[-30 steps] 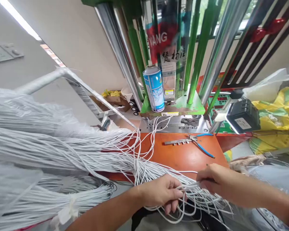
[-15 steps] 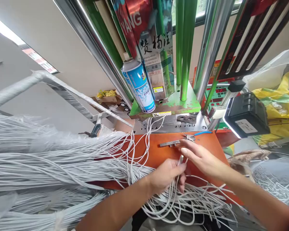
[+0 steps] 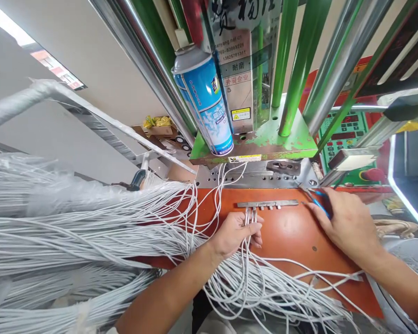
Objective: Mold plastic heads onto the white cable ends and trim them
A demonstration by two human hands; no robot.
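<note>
White cables are pinched between the thumb and fingers of the nearly closed left hand, their ends at the metal bar just beyond it; blue-handled pliers are held in the half-curled right hand; a loose cable heap is spread nearer than both hands, partly over the orange bench

An orange worktop carries a slim metal bar and many white cables.
</note>
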